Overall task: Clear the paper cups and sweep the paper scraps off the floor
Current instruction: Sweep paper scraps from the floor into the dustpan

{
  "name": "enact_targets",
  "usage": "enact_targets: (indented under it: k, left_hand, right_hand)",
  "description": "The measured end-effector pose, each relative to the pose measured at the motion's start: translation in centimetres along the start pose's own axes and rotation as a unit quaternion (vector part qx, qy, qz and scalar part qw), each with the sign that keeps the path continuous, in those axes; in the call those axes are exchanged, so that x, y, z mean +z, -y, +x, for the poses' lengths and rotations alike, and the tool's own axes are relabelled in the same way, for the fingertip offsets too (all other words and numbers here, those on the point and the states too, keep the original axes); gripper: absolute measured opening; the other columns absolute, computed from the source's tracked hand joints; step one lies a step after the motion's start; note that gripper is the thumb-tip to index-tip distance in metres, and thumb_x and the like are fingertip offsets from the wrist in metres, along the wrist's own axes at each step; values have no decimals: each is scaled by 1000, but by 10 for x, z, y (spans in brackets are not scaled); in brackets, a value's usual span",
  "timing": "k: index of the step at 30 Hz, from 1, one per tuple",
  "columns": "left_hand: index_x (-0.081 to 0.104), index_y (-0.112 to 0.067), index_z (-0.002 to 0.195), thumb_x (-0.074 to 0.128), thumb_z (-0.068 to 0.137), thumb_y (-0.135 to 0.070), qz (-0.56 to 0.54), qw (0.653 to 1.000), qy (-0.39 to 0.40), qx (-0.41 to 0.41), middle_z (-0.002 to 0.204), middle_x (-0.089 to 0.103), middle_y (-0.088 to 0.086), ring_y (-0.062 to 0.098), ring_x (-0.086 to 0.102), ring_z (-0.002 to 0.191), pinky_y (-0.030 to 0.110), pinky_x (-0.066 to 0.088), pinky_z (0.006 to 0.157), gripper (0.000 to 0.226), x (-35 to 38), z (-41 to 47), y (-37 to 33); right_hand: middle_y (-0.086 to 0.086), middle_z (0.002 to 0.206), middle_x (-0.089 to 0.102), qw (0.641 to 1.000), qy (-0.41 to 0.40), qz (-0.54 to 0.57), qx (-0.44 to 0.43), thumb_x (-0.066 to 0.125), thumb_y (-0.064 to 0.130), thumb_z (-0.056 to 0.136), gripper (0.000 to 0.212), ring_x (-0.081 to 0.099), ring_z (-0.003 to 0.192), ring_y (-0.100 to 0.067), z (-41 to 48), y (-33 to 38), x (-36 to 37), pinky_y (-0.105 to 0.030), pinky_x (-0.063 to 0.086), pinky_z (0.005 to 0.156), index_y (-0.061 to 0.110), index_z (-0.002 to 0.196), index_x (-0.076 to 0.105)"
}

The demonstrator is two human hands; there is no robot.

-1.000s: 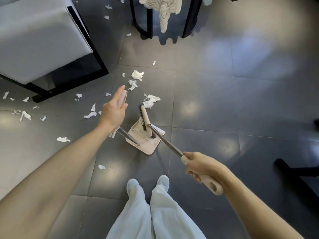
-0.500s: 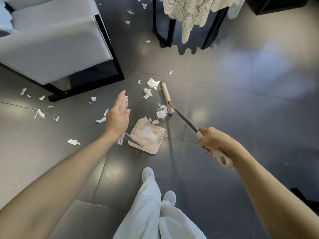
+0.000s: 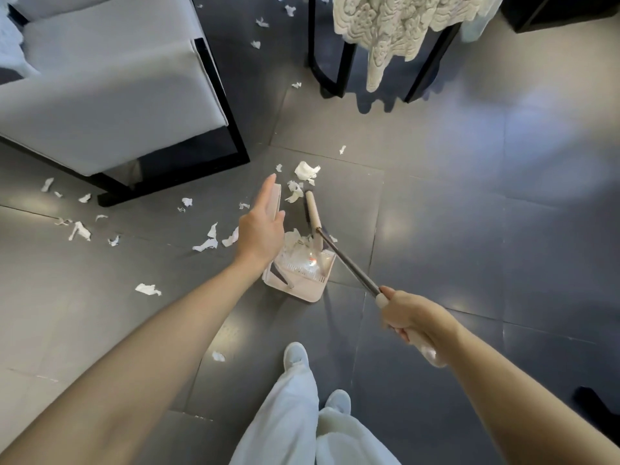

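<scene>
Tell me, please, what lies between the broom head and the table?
Paper scraps lie between the broom head and the table, in the head view.

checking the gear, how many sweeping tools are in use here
2: dustpan on the floor, handle in the left hand; broom in the right hand, head at the dustpan's mouth.
</scene>
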State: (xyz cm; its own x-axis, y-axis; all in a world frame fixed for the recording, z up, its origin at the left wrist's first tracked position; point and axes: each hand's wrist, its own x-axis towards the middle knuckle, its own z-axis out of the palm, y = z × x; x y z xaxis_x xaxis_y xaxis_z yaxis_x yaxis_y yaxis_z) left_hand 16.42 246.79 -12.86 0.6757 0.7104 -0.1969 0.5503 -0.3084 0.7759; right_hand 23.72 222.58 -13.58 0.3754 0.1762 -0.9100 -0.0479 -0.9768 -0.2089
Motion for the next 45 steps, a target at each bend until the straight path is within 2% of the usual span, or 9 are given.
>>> enact_targets:
  k: [9, 14, 19, 24, 31, 34, 41, 43, 45]
  left_hand:
    - [29, -30, 150, 50, 97, -6, -5, 1000, 1, -9, 143, 50, 2, 27, 50, 125, 9, 29, 85, 62, -2, 5, -5]
    - [31, -29, 150, 51, 96, -5, -36, 998, -49, -32, 143, 50, 3, 33, 54, 117, 25, 41, 98, 63, 5, 16, -14]
    - [31, -28, 150, 52, 95, -5, -11, 994, -96, -58, 146, 48, 0, 30, 49, 126, 22, 35, 94, 63, 15, 38, -27]
    - [32, -24, 150, 51, 95, -1, -25, 985, -151, -86, 145, 48, -1, 28, 48, 126, 16, 30, 89, 62, 31, 70, -47]
    - [35, -34, 147, 52, 96, -8, -20, 974, -178, -137, 133, 55, -10, 19, 56, 103, 15, 35, 79, 61, 53, 104, -76]
    - [35, -39, 146, 51, 96, -9, -1, 966, -203, -162, 116, 58, -14, 21, 52, 81, 16, 32, 68, 60, 47, 120, -76]
    - [32, -36, 148, 51, 96, -10, 16, 958, -214, -189, 137, 55, -7, 19, 52, 90, 13, 31, 75, 61, 43, 132, -74]
    - [32, -36, 148, 51, 96, -9, 21, 959, -213, -187, 134, 57, -7, 24, 54, 88, 15, 32, 73, 61, 44, 134, -75]
    - [32, -37, 148, 51, 96, -11, 27, 960, -213, -181, 131, 60, -5, 29, 56, 87, 20, 34, 75, 61, 43, 136, -74]
  right_hand:
    - [-7, 58, 46, 998, 47, -49, -3, 47, -5, 83, 78, 35, 34, -12, -46, -12, -77, -19, 33, 37, 38, 146, 32]
    - [-10, 62, 52, 997, 17, -65, -26, 49, -4, 80, 84, 41, 39, -17, -35, -12, -123, -23, 39, 38, 38, 149, 27]
    - [-13, 57, 48, 995, -27, -76, -52, 47, -6, 85, 71, 41, 36, -18, 8, 18, -181, -21, 37, 34, 23, 147, 32]
    - [-12, 54, 49, 982, -101, -140, -77, 46, -9, 77, 35, 44, 35, -19, 79, 60, -240, -20, 36, 41, 5, 109, 51]
    - [-12, 74, 59, 959, -117, -249, -75, 43, -6, 82, 51, 56, 57, -24, 162, 107, -314, -21, 38, 37, 6, 132, 45]
    - [-11, 73, 54, 956, -101, -247, -122, 39, -6, 85, 51, 53, 56, -21, 185, 143, -322, -20, 37, 34, 4, 135, 43]
    - [-11, 84, 58, 916, 32, -371, -146, 51, -15, 80, 72, 48, 55, -18, 178, 191, -289, -24, 41, 46, 2, 147, 28]
    - [-14, 100, 64, 901, 53, -399, -160, 51, -9, 83, 68, 54, 68, -22, 164, 193, -280, -22, 40, 46, 4, 147, 30]
    - [-10, 90, 62, 898, 73, -402, -163, 47, -3, 85, 63, 54, 71, -21, 150, 192, -271, -22, 39, 45, 9, 145, 32]
